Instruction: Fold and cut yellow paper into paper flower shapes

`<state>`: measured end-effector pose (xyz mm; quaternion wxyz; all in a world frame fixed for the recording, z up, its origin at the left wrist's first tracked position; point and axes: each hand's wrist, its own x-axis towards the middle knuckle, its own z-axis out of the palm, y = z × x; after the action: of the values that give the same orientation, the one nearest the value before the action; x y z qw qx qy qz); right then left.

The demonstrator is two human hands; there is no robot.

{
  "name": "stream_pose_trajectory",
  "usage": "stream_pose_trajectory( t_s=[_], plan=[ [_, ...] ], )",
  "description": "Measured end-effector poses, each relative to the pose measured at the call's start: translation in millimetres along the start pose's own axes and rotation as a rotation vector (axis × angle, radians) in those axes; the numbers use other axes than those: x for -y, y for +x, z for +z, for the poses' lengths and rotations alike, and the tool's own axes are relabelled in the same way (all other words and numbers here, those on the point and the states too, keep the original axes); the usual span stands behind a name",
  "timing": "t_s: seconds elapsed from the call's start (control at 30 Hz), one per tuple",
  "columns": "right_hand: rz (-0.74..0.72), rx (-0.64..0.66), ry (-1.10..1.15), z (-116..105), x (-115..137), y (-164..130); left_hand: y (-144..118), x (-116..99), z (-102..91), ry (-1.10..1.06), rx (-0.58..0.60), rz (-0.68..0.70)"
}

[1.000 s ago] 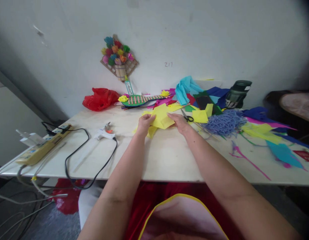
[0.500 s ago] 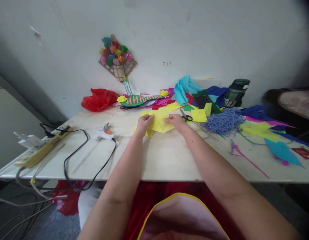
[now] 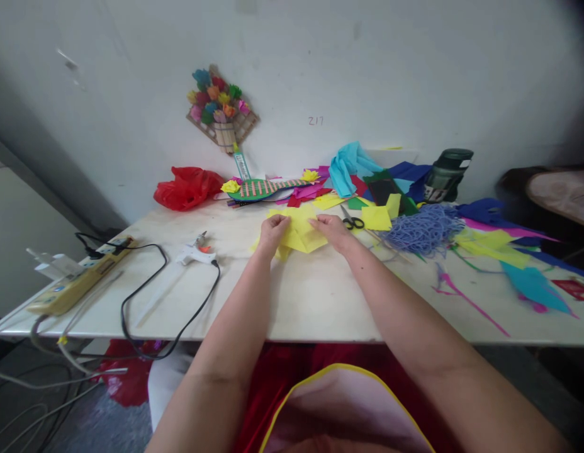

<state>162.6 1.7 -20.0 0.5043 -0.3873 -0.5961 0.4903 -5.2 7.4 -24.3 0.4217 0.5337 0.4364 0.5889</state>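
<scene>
Yellow paper (image 3: pixel 302 231) is held near black-handled scissors (image 3: pixel 352 221).

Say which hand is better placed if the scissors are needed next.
Probably the right: the right hand is beside the scissors, while the left hand is farther away, across the yellow paper. Both hands hold that paper, so the right would likely have to let go first.
</scene>
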Motion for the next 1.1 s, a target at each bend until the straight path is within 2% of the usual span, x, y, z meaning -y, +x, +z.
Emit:
stream_pose_trajectory(
  t_s=[0.13,0.33,0.77,1.1],
  plan=[
    [-0.016,-0.057,-0.034,1.4,-3.2,2.2,0.0,-0.6,-0.9,-0.001,-0.01,0.009],
    [-0.042,-0.009,0.052,4.0,-5.7,2.9,-0.5,-1.5,-2.5,0.015,-0.033,0.021],
    [-0.063,-0.01,0.14,6.3,-3.0,1.3,1.1,1.3,-2.3,-0.022,-0.056,0.009],
    [-0.116,-0.015,0.008,3.8,-5.9,2.0,1.8,0.5,-3.1,-0.031,-0.064,-0.014]
  ],
)
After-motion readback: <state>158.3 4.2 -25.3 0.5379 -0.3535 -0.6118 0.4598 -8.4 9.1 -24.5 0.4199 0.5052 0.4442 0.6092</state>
